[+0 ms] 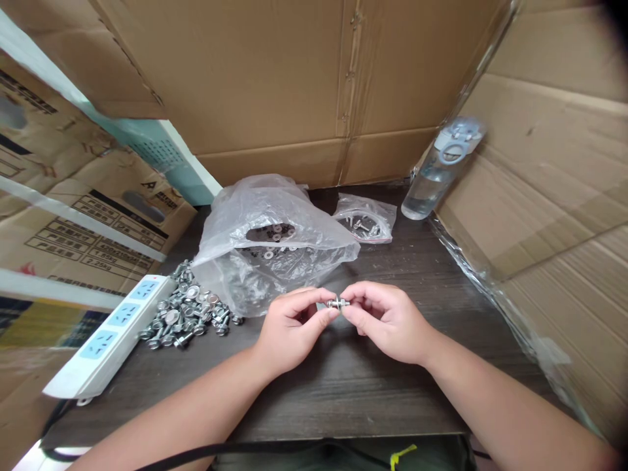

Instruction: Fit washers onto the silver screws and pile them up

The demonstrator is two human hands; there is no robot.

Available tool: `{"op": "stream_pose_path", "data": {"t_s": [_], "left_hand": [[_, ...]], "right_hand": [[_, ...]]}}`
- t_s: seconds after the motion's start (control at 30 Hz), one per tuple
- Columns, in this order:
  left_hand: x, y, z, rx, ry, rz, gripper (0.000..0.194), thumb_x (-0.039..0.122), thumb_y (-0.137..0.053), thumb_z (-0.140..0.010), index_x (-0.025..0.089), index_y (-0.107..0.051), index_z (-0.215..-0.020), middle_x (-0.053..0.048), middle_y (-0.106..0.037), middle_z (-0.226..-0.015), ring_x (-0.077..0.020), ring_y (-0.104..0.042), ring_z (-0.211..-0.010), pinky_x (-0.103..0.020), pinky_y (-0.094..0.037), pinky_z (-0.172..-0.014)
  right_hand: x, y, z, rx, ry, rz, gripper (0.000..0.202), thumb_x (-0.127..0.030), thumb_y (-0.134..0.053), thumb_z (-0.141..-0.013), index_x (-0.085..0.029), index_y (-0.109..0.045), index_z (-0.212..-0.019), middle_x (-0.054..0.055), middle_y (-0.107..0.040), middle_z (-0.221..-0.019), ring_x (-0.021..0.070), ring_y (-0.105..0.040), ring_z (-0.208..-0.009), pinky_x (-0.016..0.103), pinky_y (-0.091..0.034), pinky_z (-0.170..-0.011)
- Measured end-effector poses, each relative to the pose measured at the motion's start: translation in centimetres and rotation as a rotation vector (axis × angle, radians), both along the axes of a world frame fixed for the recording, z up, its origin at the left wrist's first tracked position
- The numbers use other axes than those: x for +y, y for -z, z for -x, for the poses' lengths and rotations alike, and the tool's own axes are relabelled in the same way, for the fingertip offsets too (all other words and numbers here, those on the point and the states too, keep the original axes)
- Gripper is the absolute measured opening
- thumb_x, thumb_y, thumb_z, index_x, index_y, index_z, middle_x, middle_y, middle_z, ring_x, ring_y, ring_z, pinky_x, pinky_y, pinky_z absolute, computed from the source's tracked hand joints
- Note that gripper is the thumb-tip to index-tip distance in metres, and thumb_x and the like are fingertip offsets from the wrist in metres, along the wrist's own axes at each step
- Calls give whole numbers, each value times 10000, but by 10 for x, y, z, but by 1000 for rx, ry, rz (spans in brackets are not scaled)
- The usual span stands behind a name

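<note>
Between both hands, above the dark table, is a small silver bolt (337, 303) with a washer-like disc around its shank. My left hand (294, 324) pinches one end between thumb and fingertips. On the other end, the thumb and fingers of my right hand (385, 320) are closed as well. The fingertips cover parts of the bolt. To the left lies a heap of flanged bolts (184, 314). Behind my hands, a clear plastic bag (265, 190) lies with its mouth towards me, and loose washers (277, 235) show inside it.
A small zip bag (367, 219) of screws lies farther back. At the back right stands a water bottle (439, 173). A white power strip (110, 333) borders the bolt heap. Cardboard walls (275, 85) enclose the table (392, 405) at the back and sides.
</note>
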State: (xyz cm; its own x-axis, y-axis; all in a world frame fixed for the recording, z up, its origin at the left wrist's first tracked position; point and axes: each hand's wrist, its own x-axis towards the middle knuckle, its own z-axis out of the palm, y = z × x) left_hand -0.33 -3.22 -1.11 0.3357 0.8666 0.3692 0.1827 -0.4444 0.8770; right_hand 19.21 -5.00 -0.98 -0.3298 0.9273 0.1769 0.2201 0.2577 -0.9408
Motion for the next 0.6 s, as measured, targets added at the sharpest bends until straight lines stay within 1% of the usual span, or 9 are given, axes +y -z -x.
{"op": "stream_pose_path", "data": {"t_s": [0.13,0.2,0.27,0.37,0.5,0.6], "left_hand": [[0,-2,1,23,14,15,153,255,-697,-808,131,-735,-888,-33,-646,-687,-56,-495,-534,-168,-435,-520],[0,-2,1,28,14,32,163,261,-703,-800,125,-732,-885,-30,-634,-671,-54,-482,-519,-168,-426,-505],[0,-2,1,26,12,48,173,266,-713,-789,120,-729,-881,-25,-623,-654,-50,-471,-505,-166,-416,-491],[0,-1,1,21,2,63,169,269,-718,-786,124,-732,-873,-23,-622,-644,-51,-476,-504,-165,-418,-490],[0,1,1,-22,2,81,158,267,-722,-789,136,-743,-875,-45,-677,-709,-74,-550,-561,-175,-467,-537],[1,-1,0,-53,8,82,151,252,-725,-790,140,-749,-888,-56,-714,-758,-96,-608,-622,-184,-502,-581]], "right_hand": [[1,-3,-1,-130,-6,-146,199,-288,-528,-949,-138,-642,-886,37,-604,-749,82,-533,-625,195,-434,-581],[2,-5,-1,-176,-19,-223,204,-272,-508,-958,-141,-639,-872,38,-609,-735,87,-538,-639,204,-431,-605],[2,-6,-1,-199,-27,-253,225,-269,-493,-968,-142,-635,-849,29,-603,-694,91,-540,-649,212,-429,-637],[2,-6,-1,-189,-27,-188,266,-299,-484,-975,-141,-640,-828,19,-585,-652,89,-537,-638,212,-430,-634],[1,-5,-2,-26,7,-4,244,-359,-558,-933,-135,-633,-997,6,-564,-685,73,-520,-576,195,-441,-558],[1,-2,-2,42,-12,43,231,-340,-606,-904,-136,-623,-1011,3,-557,-707,67,-515,-578,194,-453,-561]]}}
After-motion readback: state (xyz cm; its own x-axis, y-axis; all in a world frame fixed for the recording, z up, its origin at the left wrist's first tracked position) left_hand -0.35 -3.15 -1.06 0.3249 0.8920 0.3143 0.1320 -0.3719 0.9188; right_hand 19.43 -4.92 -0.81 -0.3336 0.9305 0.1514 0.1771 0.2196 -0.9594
